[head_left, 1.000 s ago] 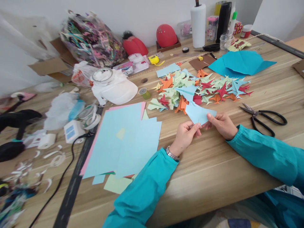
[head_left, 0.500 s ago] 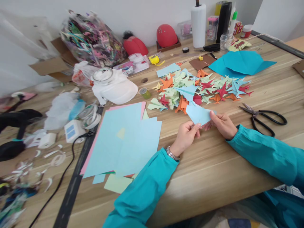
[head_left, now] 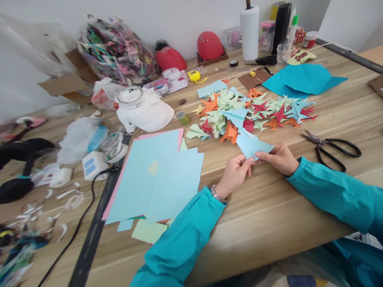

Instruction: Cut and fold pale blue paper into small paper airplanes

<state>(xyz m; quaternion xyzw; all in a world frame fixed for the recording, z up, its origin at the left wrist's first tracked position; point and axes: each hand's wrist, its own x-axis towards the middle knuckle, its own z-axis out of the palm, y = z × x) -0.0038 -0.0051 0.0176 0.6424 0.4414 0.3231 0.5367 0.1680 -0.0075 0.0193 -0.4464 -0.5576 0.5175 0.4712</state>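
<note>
A small piece of light blue paper [head_left: 252, 145] is held up over the table between both hands. My left hand [head_left: 236, 172] pinches its lower left edge between thumb and fingers. From the other side my right hand [head_left: 279, 158] grips the lower right part, its thumb lying on the paper close to the left thumb. Just behind the paper spreads a pile of folded paper figures [head_left: 227, 104] in green, orange, red and blue. Black-handled scissors [head_left: 329, 145] lie partly open to the right of my right hand. Left of my left hand is a stack of coloured sheets [head_left: 155, 179], light blue on top.
A large turquoise folded paper [head_left: 303, 81] lies at the back right. White cloth-like bundle [head_left: 146, 109], small green tin [head_left: 182, 117] and yellow tape measure [head_left: 194, 75] stand behind the sheets. A black cable [head_left: 86, 217] runs along the left, near scattered paper scraps.
My right thumb has moved left and down along the light blue paper, closer to my left thumb. The paper has turned slightly; my left hand has barely moved.
</note>
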